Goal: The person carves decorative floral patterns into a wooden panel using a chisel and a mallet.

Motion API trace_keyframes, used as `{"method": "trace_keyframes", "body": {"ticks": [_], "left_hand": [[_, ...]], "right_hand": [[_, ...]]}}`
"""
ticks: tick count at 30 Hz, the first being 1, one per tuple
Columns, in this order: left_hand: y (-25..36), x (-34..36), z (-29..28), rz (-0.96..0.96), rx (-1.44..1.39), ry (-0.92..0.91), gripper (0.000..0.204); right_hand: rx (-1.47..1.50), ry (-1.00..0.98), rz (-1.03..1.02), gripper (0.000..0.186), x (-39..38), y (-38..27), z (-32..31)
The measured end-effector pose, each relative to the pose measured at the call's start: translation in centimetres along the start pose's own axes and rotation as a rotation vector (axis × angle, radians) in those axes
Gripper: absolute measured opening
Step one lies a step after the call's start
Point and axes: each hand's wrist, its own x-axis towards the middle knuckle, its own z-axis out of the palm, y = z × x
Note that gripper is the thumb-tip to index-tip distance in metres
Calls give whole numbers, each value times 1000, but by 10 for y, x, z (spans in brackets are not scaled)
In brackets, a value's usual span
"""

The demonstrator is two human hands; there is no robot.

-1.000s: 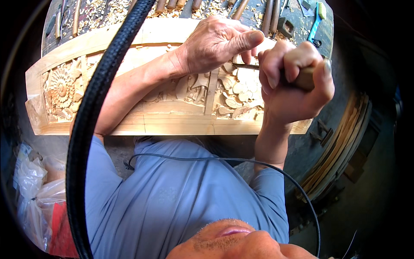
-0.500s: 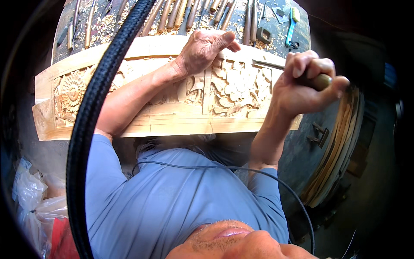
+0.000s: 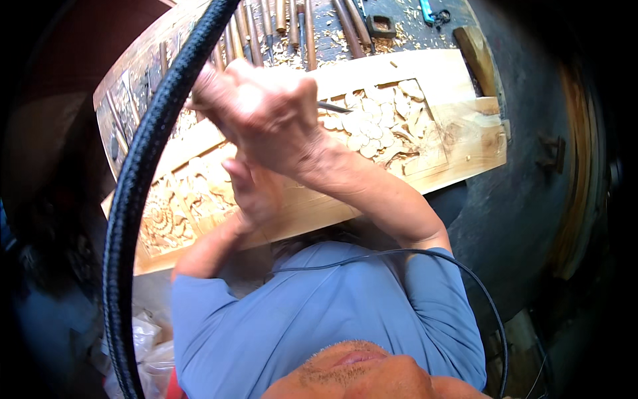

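My right hand (image 3: 259, 116), blurred and closed, is over the carved wooden panel (image 3: 472, 136), left of middle, its forearm reaching from lower right. What its fingers hold is hidden. A dark chisel blade (image 3: 335, 107) shows just right of it over the carving; I cannot tell if they connect. My left hand (image 3: 252, 189) is lower, partly behind the right, thumb raised, fingers smeared by motion. Flower and leaf reliefs fill the panel's recesses on either side of my hands.
Wooden-handled tools (image 3: 309, 40) lie among shavings on the dark worktable (image 3: 432, 40). A square metal block (image 3: 381, 26), blue brush (image 3: 428, 10) and wood block (image 3: 475, 63) sit behind. Curved boards (image 3: 568, 199) stand at right. A black braided cord (image 3: 143, 166) crosses the view at left.
My right hand has swept left from the panel's right end to cross above my left hand, which now sits lower. The view has turned, shifting panel and table.
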Motion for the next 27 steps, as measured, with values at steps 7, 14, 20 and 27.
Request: {"method": "trace_keyframes", "body": {"ticks": [7, 14, 20, 27], "left_hand": [[-1, 9, 12, -20, 82, -91, 106], [7, 18, 13, -126, 47, -68, 111], [8, 21, 13, -169, 28, -61, 116], [12, 24, 13, -193, 20, -69, 123]], "right_hand": [[151, -17, 40, 44, -20, -11, 6], [424, -214, 191, 40, -26, -18, 4], [468, -308, 158, 30, -29, -11, 5], [453, -562, 133, 31, -33, -6, 2]]}}
